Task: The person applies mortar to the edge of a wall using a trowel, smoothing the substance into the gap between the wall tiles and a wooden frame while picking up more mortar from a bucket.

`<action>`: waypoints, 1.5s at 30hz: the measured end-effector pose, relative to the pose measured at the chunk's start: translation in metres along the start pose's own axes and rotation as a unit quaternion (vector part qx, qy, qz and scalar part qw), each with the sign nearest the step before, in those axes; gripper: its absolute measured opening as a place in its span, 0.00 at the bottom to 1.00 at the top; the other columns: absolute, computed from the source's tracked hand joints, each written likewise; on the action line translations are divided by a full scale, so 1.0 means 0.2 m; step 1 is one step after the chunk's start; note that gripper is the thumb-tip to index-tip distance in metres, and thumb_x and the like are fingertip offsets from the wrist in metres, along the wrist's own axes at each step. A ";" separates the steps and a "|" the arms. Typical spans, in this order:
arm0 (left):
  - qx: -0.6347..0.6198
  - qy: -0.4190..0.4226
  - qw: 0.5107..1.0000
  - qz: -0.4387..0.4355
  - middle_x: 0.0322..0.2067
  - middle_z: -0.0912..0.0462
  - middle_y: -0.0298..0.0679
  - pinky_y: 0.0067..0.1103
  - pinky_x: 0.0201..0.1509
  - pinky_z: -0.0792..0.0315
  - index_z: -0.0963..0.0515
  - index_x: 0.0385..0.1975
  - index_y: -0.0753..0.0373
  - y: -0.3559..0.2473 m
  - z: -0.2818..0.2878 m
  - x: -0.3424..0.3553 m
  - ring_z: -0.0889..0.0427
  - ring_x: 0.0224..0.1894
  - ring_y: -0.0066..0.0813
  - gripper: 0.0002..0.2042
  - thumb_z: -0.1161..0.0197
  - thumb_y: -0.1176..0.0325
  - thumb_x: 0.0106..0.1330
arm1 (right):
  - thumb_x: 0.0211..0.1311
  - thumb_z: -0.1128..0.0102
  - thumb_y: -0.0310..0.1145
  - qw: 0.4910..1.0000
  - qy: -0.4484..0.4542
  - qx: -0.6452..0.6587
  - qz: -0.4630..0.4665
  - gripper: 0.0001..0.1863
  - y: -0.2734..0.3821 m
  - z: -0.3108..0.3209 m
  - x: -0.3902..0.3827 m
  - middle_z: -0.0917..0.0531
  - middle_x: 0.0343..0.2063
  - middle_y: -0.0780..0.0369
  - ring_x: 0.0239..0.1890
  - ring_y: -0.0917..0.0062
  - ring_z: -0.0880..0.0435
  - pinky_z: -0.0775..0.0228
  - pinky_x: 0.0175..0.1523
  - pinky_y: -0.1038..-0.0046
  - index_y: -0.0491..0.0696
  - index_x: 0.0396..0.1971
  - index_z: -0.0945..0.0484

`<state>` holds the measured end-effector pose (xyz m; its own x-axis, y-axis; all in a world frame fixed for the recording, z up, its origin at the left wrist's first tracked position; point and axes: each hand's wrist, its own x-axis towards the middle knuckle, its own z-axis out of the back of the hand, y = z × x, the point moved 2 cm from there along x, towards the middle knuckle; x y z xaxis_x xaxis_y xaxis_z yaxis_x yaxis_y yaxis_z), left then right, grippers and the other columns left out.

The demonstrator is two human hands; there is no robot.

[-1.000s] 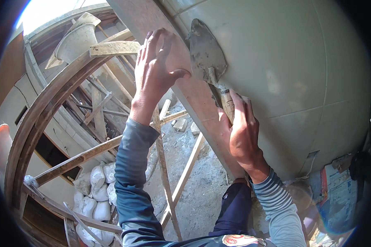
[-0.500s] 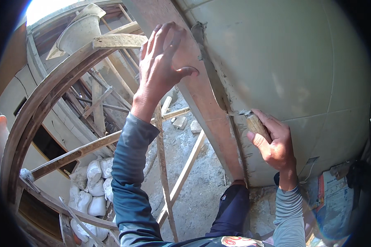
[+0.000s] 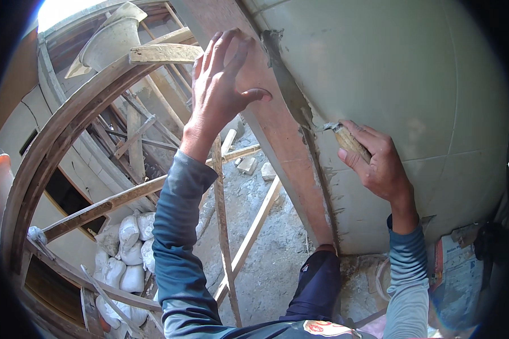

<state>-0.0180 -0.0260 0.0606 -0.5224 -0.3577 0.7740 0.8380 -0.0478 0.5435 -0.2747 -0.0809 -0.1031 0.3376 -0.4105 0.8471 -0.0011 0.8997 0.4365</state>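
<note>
My left hand (image 3: 220, 85) is open, its fingers spread against a long pinkish board (image 3: 291, 169) that runs diagonally along a tiled surface (image 3: 396, 73). My right hand (image 3: 379, 161) is closed on the wooden handle (image 3: 352, 144) of a trowel, right of the board. The trowel's blade is hard to make out beside a strip of grey mortar (image 3: 288, 85) smeared along the board's edge and onto the tiles.
A curved timber frame (image 3: 68, 130) arches at the left, with a pale bucket (image 3: 107, 45) at upper left. Stacked white sacks (image 3: 133, 254) lie below, beside crossed poles (image 3: 249, 237) over a rubble-strewn floor. Printed sheets (image 3: 452, 265) lie at lower right.
My right hand has moved rightward with the trowel, then upward, and the blade has turned from lying face-up in view. My left hand has shifted slightly up along the board.
</note>
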 end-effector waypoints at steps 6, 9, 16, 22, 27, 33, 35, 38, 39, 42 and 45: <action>0.011 0.009 1.000 -0.005 0.70 0.36 0.40 0.43 0.72 0.41 0.29 0.67 0.52 0.00 0.00 -0.01 0.38 0.73 0.47 0.51 0.17 0.47 0.35 | 0.63 0.34 0.30 0.987 0.019 0.136 -0.088 0.27 -0.06 -0.09 -0.24 0.16 0.40 0.46 0.37 0.66 0.15 0.24 0.46 0.70 0.29 0.58 0.26; 0.017 0.014 1.000 -0.004 0.71 0.36 0.40 0.43 0.72 0.41 0.29 0.67 0.52 0.01 -0.01 -0.01 0.38 0.73 0.47 0.51 0.17 0.48 0.35 | 0.65 0.35 0.30 0.960 -0.019 0.244 -0.134 0.27 -0.07 -0.06 -0.24 0.22 0.27 0.64 0.23 0.85 0.26 0.32 0.28 0.80 0.32 0.61 0.26; 0.012 -0.003 1.000 -0.008 0.71 0.37 0.38 0.44 0.74 0.39 0.28 0.67 0.49 0.00 -0.01 0.00 0.38 0.73 0.48 0.51 0.17 0.44 0.35 | 0.67 0.36 0.32 0.972 -0.016 0.212 -0.102 0.27 -0.09 0.06 0.12 0.24 0.23 0.66 0.21 0.87 0.27 0.33 0.25 0.80 0.34 0.62 0.27; 0.017 0.001 1.000 -0.010 0.72 0.38 0.38 0.44 0.74 0.40 0.28 0.68 0.49 0.02 -0.03 -0.02 0.38 0.73 0.49 0.51 0.18 0.44 0.36 | 0.68 0.36 0.34 0.966 0.024 0.239 -0.095 0.28 -0.04 -0.01 0.13 0.23 0.22 0.66 0.20 0.86 0.27 0.33 0.23 0.80 0.33 0.62 0.28; 0.029 -0.011 0.999 -0.016 0.72 0.38 0.38 0.44 0.74 0.40 0.29 0.68 0.49 0.03 -0.01 -0.01 0.38 0.73 0.47 0.51 0.18 0.44 0.36 | 0.67 0.36 0.35 0.933 -0.021 0.339 -0.119 0.29 -0.09 0.05 0.04 0.22 0.24 0.65 0.20 0.86 0.26 0.32 0.23 0.81 0.32 0.62 0.27; 0.024 0.006 1.000 -0.011 0.73 0.39 0.38 0.44 0.74 0.40 0.29 0.69 0.48 0.01 -0.03 -0.01 0.38 0.73 0.47 0.51 0.18 0.43 0.38 | 0.67 0.35 0.35 0.962 0.000 0.254 -0.104 0.29 -0.11 -0.02 0.08 0.23 0.24 0.65 0.20 0.85 0.26 0.32 0.23 0.80 0.32 0.62 0.28; 0.026 0.000 1.000 -0.015 0.73 0.39 0.37 0.45 0.74 0.39 0.29 0.69 0.48 0.02 -0.03 -0.01 0.38 0.73 0.47 0.51 0.18 0.43 0.38 | 0.67 0.35 0.35 0.956 0.012 0.269 -0.118 0.29 -0.08 -0.04 0.09 0.22 0.24 0.65 0.20 0.85 0.26 0.31 0.24 0.80 0.33 0.62 0.28; 0.034 -0.004 0.999 -0.019 0.73 0.39 0.37 0.45 0.73 0.39 0.30 0.69 0.47 0.03 -0.03 -0.02 0.37 0.73 0.47 0.51 0.18 0.42 0.38 | 0.67 0.35 0.34 0.937 0.025 0.320 -0.134 0.29 -0.10 -0.02 0.01 0.22 0.24 0.65 0.21 0.86 0.26 0.31 0.26 0.80 0.33 0.63 0.28; 0.037 0.000 0.999 -0.022 0.73 0.39 0.37 0.45 0.73 0.39 0.30 0.69 0.48 0.04 -0.02 -0.03 0.38 0.73 0.47 0.51 0.18 0.42 0.39 | 0.67 0.35 0.34 0.925 0.024 0.357 -0.131 0.30 -0.12 -0.02 -0.03 0.22 0.25 0.65 0.22 0.86 0.26 0.30 0.27 0.80 0.33 0.63 0.29; 0.038 0.001 0.999 -0.032 0.73 0.40 0.38 0.45 0.73 0.39 0.30 0.69 0.49 0.01 -0.01 -0.01 0.37 0.73 0.47 0.51 0.18 0.42 0.40 | 0.68 0.36 0.34 0.925 -0.046 0.357 -0.122 0.29 -0.18 -0.03 -0.14 0.21 0.27 0.64 0.24 0.86 0.25 0.30 0.28 0.81 0.33 0.63 0.28; 0.039 -0.002 0.998 -0.044 0.73 0.40 0.38 0.45 0.74 0.39 0.30 0.69 0.50 -0.01 0.00 -0.01 0.37 0.73 0.47 0.51 0.18 0.43 0.40 | 0.68 0.37 0.32 0.946 -0.018 0.294 -0.134 0.28 -0.23 -0.08 -0.16 0.21 0.29 0.63 0.25 0.85 0.25 0.30 0.29 0.81 0.33 0.63 0.28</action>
<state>-0.0196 -0.0251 0.0586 -0.5942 -0.3513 0.7235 0.7742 -0.0063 0.6328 -0.2713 -0.1076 -0.1554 0.3682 -0.6265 0.6870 -0.4477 0.5281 0.7216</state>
